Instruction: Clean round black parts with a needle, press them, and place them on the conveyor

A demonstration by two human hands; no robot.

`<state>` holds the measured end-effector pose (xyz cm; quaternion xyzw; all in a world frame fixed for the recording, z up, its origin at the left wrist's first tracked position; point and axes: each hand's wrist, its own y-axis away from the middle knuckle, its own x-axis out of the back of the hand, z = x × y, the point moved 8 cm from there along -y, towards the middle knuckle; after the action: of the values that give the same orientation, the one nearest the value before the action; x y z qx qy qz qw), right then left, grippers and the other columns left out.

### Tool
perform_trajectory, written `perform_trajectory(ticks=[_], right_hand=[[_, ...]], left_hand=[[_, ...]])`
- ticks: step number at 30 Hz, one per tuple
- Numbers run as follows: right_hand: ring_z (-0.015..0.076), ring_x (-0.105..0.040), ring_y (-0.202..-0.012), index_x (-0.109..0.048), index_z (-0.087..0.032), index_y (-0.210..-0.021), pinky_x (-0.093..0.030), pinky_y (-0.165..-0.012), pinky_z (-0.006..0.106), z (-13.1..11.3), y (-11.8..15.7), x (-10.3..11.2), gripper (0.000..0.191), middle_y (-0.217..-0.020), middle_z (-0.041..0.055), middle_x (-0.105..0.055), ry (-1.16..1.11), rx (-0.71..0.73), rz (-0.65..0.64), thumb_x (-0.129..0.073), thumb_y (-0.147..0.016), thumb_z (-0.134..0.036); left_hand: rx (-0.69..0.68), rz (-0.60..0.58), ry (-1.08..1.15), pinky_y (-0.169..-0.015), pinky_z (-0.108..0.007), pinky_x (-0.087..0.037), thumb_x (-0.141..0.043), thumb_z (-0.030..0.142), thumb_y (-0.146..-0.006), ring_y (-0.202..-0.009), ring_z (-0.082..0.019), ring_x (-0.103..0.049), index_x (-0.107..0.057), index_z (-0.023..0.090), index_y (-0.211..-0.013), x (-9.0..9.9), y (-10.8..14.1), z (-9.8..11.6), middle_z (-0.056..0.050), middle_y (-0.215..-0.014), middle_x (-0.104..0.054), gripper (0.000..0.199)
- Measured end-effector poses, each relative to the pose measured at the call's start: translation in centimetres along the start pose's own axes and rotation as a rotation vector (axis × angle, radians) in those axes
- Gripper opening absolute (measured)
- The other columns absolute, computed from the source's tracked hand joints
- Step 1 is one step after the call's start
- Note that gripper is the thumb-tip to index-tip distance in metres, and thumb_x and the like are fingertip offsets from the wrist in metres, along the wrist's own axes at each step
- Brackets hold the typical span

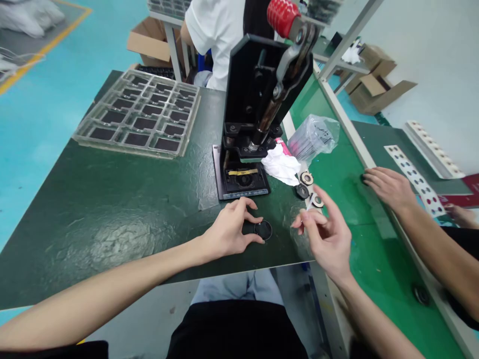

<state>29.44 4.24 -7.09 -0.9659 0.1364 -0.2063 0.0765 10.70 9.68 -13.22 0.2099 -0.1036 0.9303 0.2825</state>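
Note:
My left hand [232, 228] grips a small black round disc [264, 230] by its left side, thumb and fingers curved around the edge, low over the green table mat. To the right, my right hand [329, 237] pinches a thin white strip [310, 201], its index finger raised; the strip's exact kind is too small to tell. Beyond the strip lie several ring-shaped parts [307, 178], some black and some pale-faced. A black hand press [245, 112] with a red knob [283, 17] stands ahead of my hands, with a yellow strip [243, 172] in its base.
A clear plastic tray [183, 144] with dark pieces sits back left. White tissue [281, 165] and a clear bag [314, 137] lie right of the press. Another person's hand [391, 189] rests at the green conveyor's [368, 219] far edge. Someone in white [217, 35] sits behind.

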Motion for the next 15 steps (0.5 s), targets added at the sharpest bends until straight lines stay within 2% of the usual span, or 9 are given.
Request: perform_trajectory(ticks=[1, 2, 5, 6, 9, 10, 12, 13, 15], right_hand=[[0.0151, -0.061, -0.056, -0.036, -0.027, -0.159, -0.057, -0.061, 0.032, 0.0, 0.2, 0.0, 0.065, -0.071, -0.0024, -0.070, 0.008, 0.006, -0.022, -0.063, -0.099, -0.031], [0.0155, -0.063, -0.058, -0.035, -0.027, -0.159, -0.058, -0.063, 0.033, 0.0, 0.3, -0.1, 0.066, -0.072, -0.0020, -0.071, 0.023, 0.012, -0.056, -0.063, -0.099, -0.029], [0.0164, -0.069, -0.068, -0.055, -0.025, -0.139, -0.060, -0.070, 0.033, 0.3, 0.8, -1.5, 0.040, -0.080, 0.0018, -0.076, 0.039, 0.001, -0.170, -0.061, -0.100, -0.031], [0.0166, -0.070, -0.070, -0.055, -0.024, -0.137, -0.060, -0.071, 0.032, 0.5, 0.9, -1.9, 0.038, -0.081, 0.0024, -0.077, 0.019, -0.015, -0.182, -0.062, -0.100, -0.032], [0.0179, -0.073, -0.077, -0.044, -0.024, -0.144, -0.061, -0.075, 0.034, 1.0, 1.2, -2.9, 0.051, -0.081, 0.0017, -0.078, -0.062, -0.050, -0.145, -0.064, -0.098, -0.032], [0.0183, -0.074, -0.080, -0.050, -0.025, -0.138, -0.061, -0.078, 0.034, 1.0, 1.2, -3.3, 0.043, -0.080, 0.0020, -0.078, -0.067, -0.044, -0.133, -0.065, -0.098, -0.032], [0.0192, -0.075, -0.089, -0.065, -0.024, -0.109, -0.061, -0.083, 0.034, 1.0, 1.2, -3.9, 0.014, -0.086, 0.0047, -0.078, -0.067, 0.001, -0.112, -0.067, -0.097, -0.030], [0.0200, -0.075, -0.095, -0.067, -0.023, -0.094, -0.061, -0.085, 0.035, 1.0, 1.2, -4.2, 0.007, -0.093, 0.0067, -0.079, -0.068, 0.027, -0.118, -0.068, -0.096, -0.030], [0.0213, -0.073, -0.103, -0.068, -0.022, -0.082, -0.061, -0.088, 0.036, 1.0, 1.2, -4.9, 0.014, -0.105, 0.0090, -0.078, -0.073, 0.068, -0.146, -0.071, -0.094, -0.028]], left_hand=[[-0.011, 0.000, -0.002, -0.096, -0.043, -0.052, -0.099, 0.032, -0.062, -0.113, -0.032, -0.071, -0.040, 0.025, -0.107, 0.0, 0.0, 0.1, -0.001, -0.096, -0.079, 0.075], [-0.021, 0.000, -0.005, -0.096, -0.044, -0.051, -0.099, 0.031, -0.063, -0.114, -0.032, -0.071, -0.040, 0.025, -0.108, 0.1, 0.0, 0.2, -0.002, -0.097, -0.079, 0.075], [-0.038, -0.004, -0.001, -0.098, -0.045, -0.050, -0.099, 0.028, -0.064, -0.116, -0.033, -0.069, -0.039, 0.025, -0.109, 0.2, 0.0, 0.4, -0.002, -0.102, -0.080, 0.075], [-0.040, -0.009, 0.005, -0.098, -0.045, -0.049, -0.098, 0.028, -0.064, -0.117, -0.033, -0.069, -0.039, 0.025, -0.109, 0.2, 0.0, 0.5, -0.003, -0.103, -0.079, 0.075], [-0.034, -0.026, 0.025, -0.099, -0.044, -0.049, -0.098, 0.030, -0.065, -0.118, -0.032, -0.068, -0.039, 0.025, -0.110, 0.1, 0.0, 0.6, -0.002, -0.103, -0.079, 0.074], [-0.031, -0.026, 0.026, -0.098, -0.043, -0.049, -0.098, 0.030, -0.065, -0.118, -0.032, -0.068, -0.039, 0.025, -0.110, 0.0, 0.0, 0.6, -0.002, -0.103, -0.079, 0.074], [-0.031, -0.020, 0.013, -0.098, -0.043, -0.048, -0.099, 0.030, -0.064, -0.118, -0.032, -0.068, -0.040, 0.024, -0.111, 0.0, -0.1, 0.6, -0.002, -0.101, -0.079, 0.076], [-0.035, -0.016, 0.007, -0.098, -0.043, -0.048, -0.099, 0.029, -0.063, -0.117, -0.033, -0.068, -0.040, 0.024, -0.111, 0.0, -0.1, 0.6, -0.002, -0.100, -0.079, 0.076], [-0.047, -0.010, -0.001, -0.097, -0.043, -0.048, -0.099, 0.027, -0.062, -0.115, -0.033, -0.068, -0.039, 0.024, -0.109, -0.1, -0.2, 0.7, -0.002, -0.097, -0.078, 0.076]])
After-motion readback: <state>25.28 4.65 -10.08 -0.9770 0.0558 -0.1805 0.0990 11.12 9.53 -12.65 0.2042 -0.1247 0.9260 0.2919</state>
